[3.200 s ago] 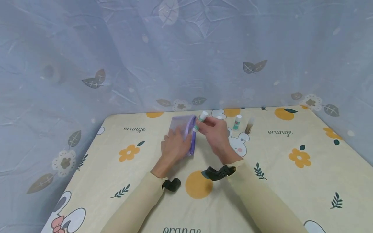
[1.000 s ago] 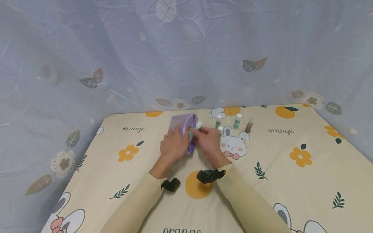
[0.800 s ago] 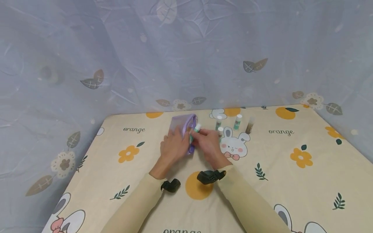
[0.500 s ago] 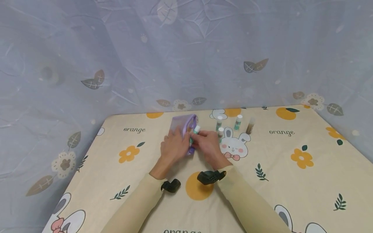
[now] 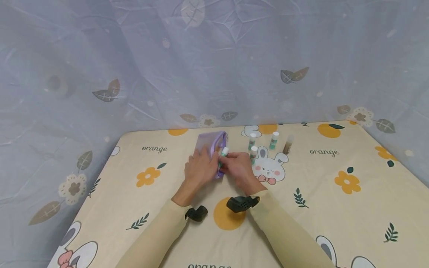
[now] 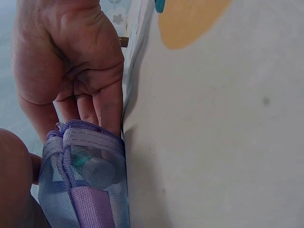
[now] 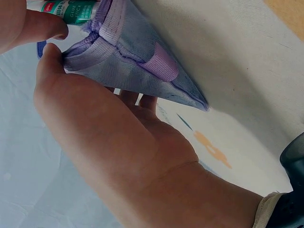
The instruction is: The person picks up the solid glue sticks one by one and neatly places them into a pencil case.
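Observation:
A purple mesh zip pouch [image 5: 205, 139] stands near the table's back edge. My left hand [image 5: 201, 166] holds it at the mouth, its thumb [image 7: 51, 59] on the rim and the fingers [image 7: 142, 100] along the mesh. My right hand [image 5: 239, 166] pinches a glue stick [image 5: 225, 152] with a white cap and green label. The stick leans at the pouch's opening, partly inside. Through the mesh in the left wrist view, a whitish round end [image 6: 99, 172] with some green shows. The right hand's curled fingers [image 6: 111, 107] reach the pouch rim there.
To the right stand more glue sticks: one at the back [image 5: 252, 141], one farther right [image 5: 273, 140] and one nearer [image 5: 253, 154]. Beside them is a brown tube [image 5: 288, 145] with a pale cap. A patterned cloth [image 5: 301, 223] covers the table; a grey-blue curtain [image 5: 214, 74] hangs behind.
My right hand has moved left and down, lowering the glue stick from above the pouch's mouth into it. Glue sticks behind that hand now show. My left hand has stayed on the pouch.

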{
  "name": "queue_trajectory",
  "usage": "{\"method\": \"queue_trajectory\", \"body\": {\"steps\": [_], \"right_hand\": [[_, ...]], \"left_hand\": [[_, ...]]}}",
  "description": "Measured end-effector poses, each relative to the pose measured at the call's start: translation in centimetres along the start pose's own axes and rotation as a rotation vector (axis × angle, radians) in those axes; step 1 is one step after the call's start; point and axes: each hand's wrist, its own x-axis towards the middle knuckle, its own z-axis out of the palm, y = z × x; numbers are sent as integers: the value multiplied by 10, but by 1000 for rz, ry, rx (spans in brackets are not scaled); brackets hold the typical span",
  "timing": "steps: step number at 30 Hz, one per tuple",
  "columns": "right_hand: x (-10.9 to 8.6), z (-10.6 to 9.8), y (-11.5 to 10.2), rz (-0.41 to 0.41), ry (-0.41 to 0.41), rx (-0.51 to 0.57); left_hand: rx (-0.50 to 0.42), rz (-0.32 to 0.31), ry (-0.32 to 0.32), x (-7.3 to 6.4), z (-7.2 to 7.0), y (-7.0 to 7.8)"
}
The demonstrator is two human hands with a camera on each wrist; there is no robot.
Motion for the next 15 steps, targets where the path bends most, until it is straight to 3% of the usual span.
{"method": "queue_trajectory", "body": {"steps": [15], "right_hand": [[0,1,1,7,-28,29]], "left_hand": [[-5,-5,6,0,-1,-2]]}}
